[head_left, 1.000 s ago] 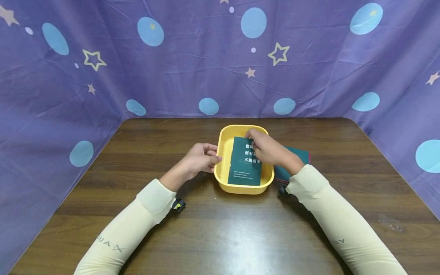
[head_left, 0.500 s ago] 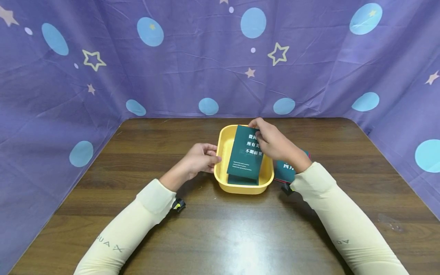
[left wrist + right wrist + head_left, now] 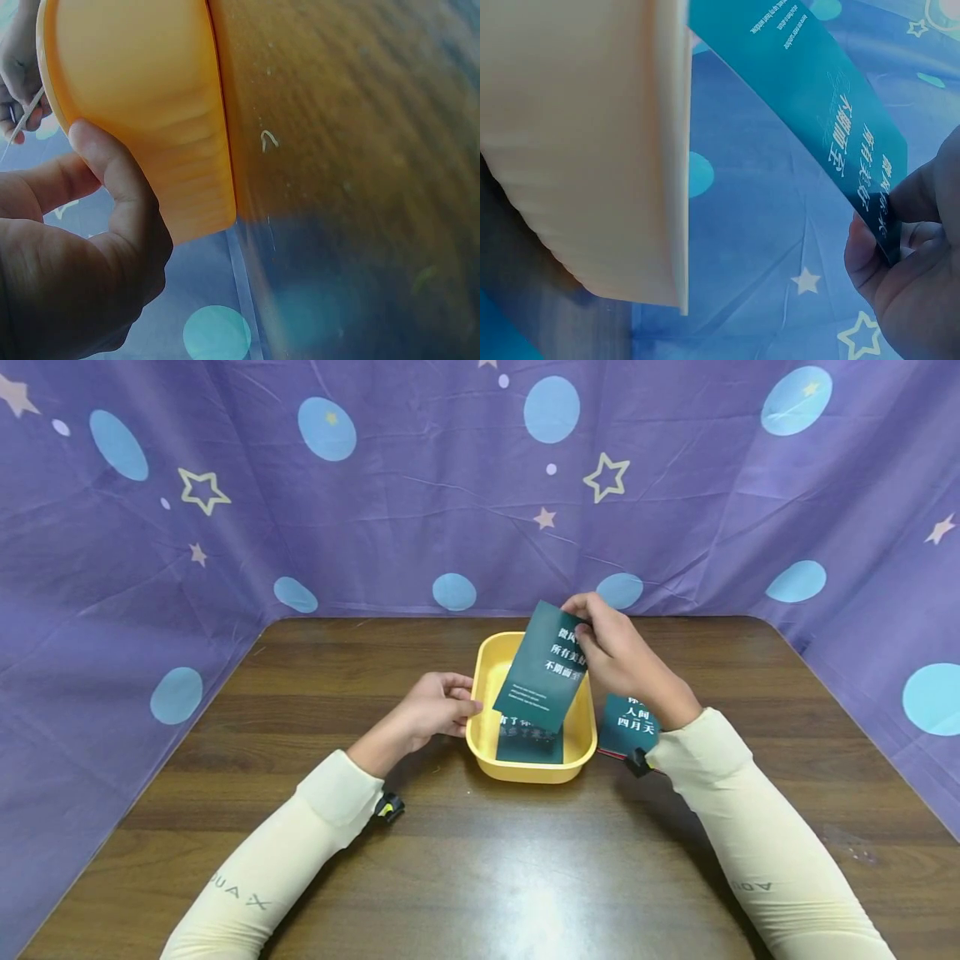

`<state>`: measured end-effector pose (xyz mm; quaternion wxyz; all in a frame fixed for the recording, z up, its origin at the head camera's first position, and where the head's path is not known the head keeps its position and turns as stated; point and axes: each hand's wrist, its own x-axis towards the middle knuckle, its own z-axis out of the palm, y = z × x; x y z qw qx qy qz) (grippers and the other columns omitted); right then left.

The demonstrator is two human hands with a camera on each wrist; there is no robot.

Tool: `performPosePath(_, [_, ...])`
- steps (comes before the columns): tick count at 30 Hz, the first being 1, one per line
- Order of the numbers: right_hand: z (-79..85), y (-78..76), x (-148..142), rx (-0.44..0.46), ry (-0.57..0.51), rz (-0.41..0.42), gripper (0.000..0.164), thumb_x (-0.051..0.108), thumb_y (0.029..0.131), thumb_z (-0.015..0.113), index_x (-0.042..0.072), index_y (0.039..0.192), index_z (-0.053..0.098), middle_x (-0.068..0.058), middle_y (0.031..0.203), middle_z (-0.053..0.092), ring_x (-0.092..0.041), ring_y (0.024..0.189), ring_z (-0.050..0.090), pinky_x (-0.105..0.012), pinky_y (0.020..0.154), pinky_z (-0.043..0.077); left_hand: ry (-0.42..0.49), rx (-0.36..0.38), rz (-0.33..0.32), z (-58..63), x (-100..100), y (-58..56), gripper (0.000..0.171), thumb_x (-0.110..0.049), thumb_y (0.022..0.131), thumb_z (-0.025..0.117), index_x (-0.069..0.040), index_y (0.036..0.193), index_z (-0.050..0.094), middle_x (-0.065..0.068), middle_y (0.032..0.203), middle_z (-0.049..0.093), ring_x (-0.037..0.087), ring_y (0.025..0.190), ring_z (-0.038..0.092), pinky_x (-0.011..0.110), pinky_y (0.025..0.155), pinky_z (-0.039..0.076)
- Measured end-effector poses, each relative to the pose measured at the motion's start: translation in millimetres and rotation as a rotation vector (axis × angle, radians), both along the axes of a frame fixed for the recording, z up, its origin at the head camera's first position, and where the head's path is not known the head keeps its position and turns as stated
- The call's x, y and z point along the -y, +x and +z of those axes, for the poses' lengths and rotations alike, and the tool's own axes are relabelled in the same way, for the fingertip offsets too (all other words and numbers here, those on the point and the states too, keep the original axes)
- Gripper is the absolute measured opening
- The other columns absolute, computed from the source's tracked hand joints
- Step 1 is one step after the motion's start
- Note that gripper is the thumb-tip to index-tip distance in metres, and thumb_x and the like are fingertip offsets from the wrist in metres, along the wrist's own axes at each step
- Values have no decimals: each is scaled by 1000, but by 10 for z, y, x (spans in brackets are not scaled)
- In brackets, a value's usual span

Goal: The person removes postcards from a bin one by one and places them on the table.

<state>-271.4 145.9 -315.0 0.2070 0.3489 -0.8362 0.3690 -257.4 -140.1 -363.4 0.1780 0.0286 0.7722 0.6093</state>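
Observation:
My left hand (image 3: 433, 706) holds the left side of a yellow plastic tub (image 3: 531, 772), its thumb at the rim, as the left wrist view also shows. Above the tub, my right hand (image 3: 621, 652) pinches the upper right corner of a thin dark green notebook (image 3: 536, 672) with white lettering. That notebook hangs tilted, its lower end over the tub. A second green notebook (image 3: 528, 748) lies inside on the tub's floor, partly covered by the raised one. In the right wrist view, thumb and fingers clamp the held notebook (image 3: 817, 112) at its end.
To the right of the tub, another green notebook (image 3: 628, 728) with a red edge lies on the brown wooden table (image 3: 360, 885), partly under my right wrist. A purple curtain (image 3: 420, 485) with stars and blue dots hangs behind the table.
My right hand has lifted the green notebook up out of the tub and a little to the right, tilting it. This has uncovered the notebook beneath. My left hand stays put.

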Motion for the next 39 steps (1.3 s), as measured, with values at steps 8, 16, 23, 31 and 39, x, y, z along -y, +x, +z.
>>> performPosePath(8, [69,35,-99,-4,-72,-27,26,-6,103,39,-5,125,52,-15,98,59,-21,85,52,-29,75,42,2,8,-5,4,8,-6,45,2,94,69,5,136,54,8,99,59,17,69,58,26,60,61])
performPosePath(16, [137,44,-210,-70,-125,-51,25,-6,104,39,-7,125,52,-14,96,59,-18,80,51,-23,70,42,10,8,-5,5,-5,-4,46,4,93,69,7,136,53,9,98,59,16,69,59,27,61,61])
performPosePath(23, [195,38,-353,-61,-163,-114,25,-3,104,39,-5,126,51,-15,97,63,-15,79,55,-20,71,45,10,6,3,1,-10,-2,44,4,93,68,7,135,54,10,99,60,17,69,60,28,62,62])
performPosePath(31, [232,3,-521,-83,-149,-185,26,-3,103,39,-6,125,52,-18,104,64,-11,85,52,-20,74,42,5,8,0,-15,-5,-24,45,5,93,69,7,136,53,10,99,61,17,69,60,28,62,62])
performPosePath(39, [262,-6,-679,-79,-167,-242,27,-2,104,39,-6,126,54,-17,108,64,-12,85,51,-19,74,40,4,9,-2,-20,4,-28,46,4,93,69,7,137,53,11,100,60,17,69,60,28,62,62])
